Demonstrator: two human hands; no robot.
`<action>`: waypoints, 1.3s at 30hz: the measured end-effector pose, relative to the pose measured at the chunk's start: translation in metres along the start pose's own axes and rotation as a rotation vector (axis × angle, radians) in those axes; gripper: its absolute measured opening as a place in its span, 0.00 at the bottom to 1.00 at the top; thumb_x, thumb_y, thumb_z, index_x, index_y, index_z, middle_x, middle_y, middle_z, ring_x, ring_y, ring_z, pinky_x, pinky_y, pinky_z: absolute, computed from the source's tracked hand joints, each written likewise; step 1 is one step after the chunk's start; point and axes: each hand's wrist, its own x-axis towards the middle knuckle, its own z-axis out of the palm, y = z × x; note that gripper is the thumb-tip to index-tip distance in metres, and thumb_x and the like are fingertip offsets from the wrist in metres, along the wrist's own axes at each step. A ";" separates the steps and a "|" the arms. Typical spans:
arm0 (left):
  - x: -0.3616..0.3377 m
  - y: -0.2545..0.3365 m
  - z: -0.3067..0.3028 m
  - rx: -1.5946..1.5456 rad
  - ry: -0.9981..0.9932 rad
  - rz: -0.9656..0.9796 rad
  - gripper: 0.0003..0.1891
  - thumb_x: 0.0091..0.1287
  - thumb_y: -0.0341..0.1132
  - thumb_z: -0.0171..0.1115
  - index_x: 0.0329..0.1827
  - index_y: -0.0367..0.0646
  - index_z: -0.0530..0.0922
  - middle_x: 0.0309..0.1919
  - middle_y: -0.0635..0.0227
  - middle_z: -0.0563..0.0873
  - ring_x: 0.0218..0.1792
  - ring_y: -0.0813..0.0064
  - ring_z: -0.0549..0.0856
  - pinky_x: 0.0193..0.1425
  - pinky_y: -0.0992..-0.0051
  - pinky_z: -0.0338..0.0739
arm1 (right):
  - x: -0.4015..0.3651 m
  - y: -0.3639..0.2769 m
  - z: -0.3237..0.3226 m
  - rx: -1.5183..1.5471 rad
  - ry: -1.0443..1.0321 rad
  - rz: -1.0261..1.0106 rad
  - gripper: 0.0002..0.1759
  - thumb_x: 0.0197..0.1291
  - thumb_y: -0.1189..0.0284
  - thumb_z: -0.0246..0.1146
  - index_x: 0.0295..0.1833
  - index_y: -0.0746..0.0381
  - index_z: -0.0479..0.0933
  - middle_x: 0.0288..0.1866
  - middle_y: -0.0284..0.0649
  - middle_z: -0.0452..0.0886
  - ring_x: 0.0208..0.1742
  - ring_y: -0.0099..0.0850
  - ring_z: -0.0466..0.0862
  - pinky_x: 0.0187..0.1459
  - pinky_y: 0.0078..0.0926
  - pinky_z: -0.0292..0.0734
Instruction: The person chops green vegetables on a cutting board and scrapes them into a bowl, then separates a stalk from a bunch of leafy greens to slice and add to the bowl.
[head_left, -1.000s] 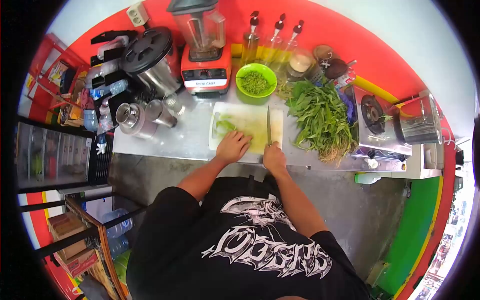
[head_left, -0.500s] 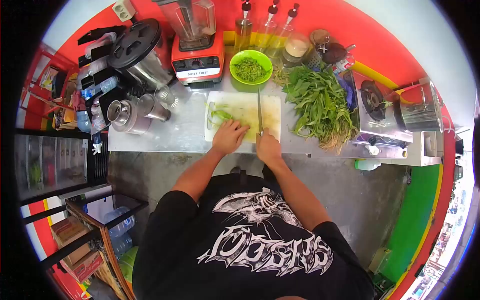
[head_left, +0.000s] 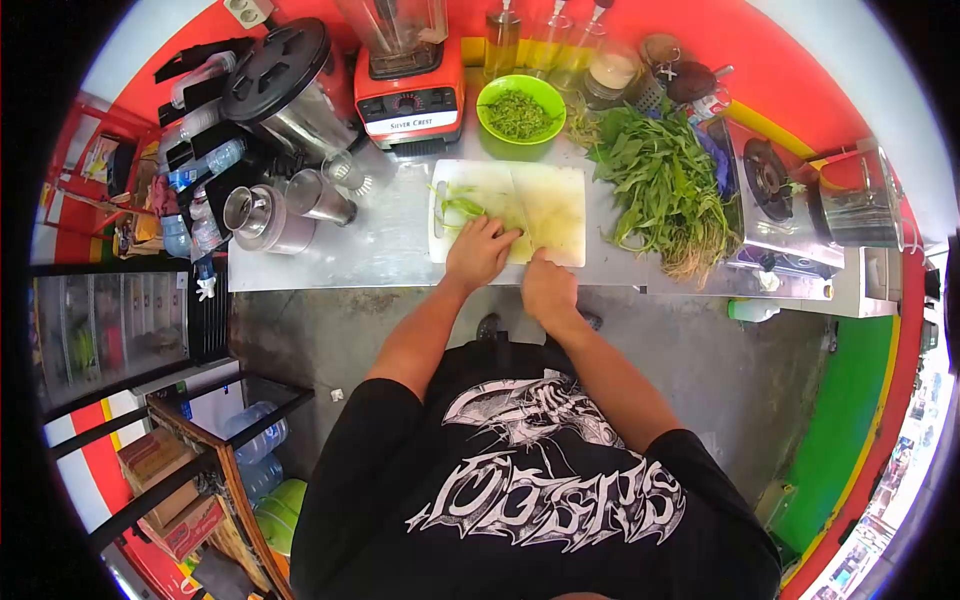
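On a white cutting board (head_left: 560,190), my left hand (head_left: 480,252) presses its bent fingers onto a small bunch of green leaves (head_left: 462,206), whose stalks stick out to the left. My right hand (head_left: 550,288) is wrapped around the handle of a knife, at the board's near edge. The knife blade (head_left: 519,198) points away from me across the board and shows only as a thin line. Just right of my left fingertips, the blade stands close to them. Behind the board sits a lime-green bowl (head_left: 552,98) holding finely chopped greens (head_left: 514,114).
A large leafy bunch with roots (head_left: 660,180) lies to the right, beside a gas stove (head_left: 765,180). A red blender (head_left: 408,105), a lidded steel pot (head_left: 290,90), metal cups (head_left: 320,195) and pump bottles (head_left: 545,45) line the back and left of the steel table (head_left: 385,245).
The whole view has shifted, so the table sits higher and further right. The knife blade has turned from its broad side to nearly edge-on. My right hand is slightly nearer me relative to the board.
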 end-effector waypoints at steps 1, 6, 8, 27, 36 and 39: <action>0.000 0.000 0.000 0.025 -0.023 -0.008 0.16 0.65 0.33 0.64 0.56 0.52 0.86 0.40 0.67 0.78 0.48 0.61 0.77 0.55 0.61 0.73 | -0.002 0.001 -0.003 -0.031 -0.013 0.000 0.16 0.68 0.70 0.57 0.57 0.67 0.71 0.44 0.54 0.90 0.47 0.50 0.91 0.49 0.47 0.86; 0.000 -0.001 0.003 0.026 -0.031 -0.021 0.17 0.65 0.33 0.64 0.57 0.53 0.86 0.42 0.67 0.78 0.49 0.60 0.77 0.55 0.60 0.73 | -0.003 0.002 0.006 -0.065 0.029 -0.010 0.15 0.68 0.72 0.58 0.57 0.66 0.70 0.44 0.52 0.90 0.46 0.49 0.92 0.49 0.45 0.86; 0.000 -0.001 0.003 0.019 -0.042 -0.027 0.17 0.65 0.33 0.64 0.57 0.53 0.86 0.42 0.66 0.78 0.49 0.60 0.77 0.55 0.60 0.73 | 0.005 -0.001 0.004 -0.043 0.012 -0.009 0.14 0.67 0.72 0.59 0.56 0.66 0.71 0.43 0.52 0.90 0.46 0.47 0.92 0.50 0.42 0.86; -0.001 -0.001 0.006 0.000 0.047 0.011 0.12 0.66 0.32 0.64 0.51 0.49 0.85 0.38 0.65 0.80 0.44 0.57 0.79 0.49 0.58 0.73 | 0.005 0.001 0.000 0.022 -0.055 -0.021 0.17 0.73 0.67 0.56 0.57 0.68 0.68 0.45 0.58 0.88 0.49 0.54 0.90 0.54 0.49 0.82; -0.001 0.000 0.008 -0.014 0.025 0.026 0.10 0.66 0.32 0.64 0.49 0.48 0.85 0.40 0.67 0.81 0.46 0.59 0.79 0.51 0.59 0.74 | 0.011 -0.002 -0.018 -0.015 -0.079 -0.071 0.19 0.64 0.73 0.62 0.58 0.68 0.68 0.45 0.54 0.89 0.50 0.49 0.91 0.52 0.44 0.85; -0.001 -0.002 0.009 -0.006 0.017 0.010 0.10 0.66 0.32 0.64 0.48 0.48 0.85 0.40 0.66 0.81 0.46 0.59 0.79 0.51 0.59 0.74 | 0.003 -0.005 -0.008 0.034 -0.079 -0.004 0.22 0.60 0.76 0.65 0.58 0.70 0.68 0.45 0.57 0.88 0.49 0.52 0.90 0.52 0.46 0.84</action>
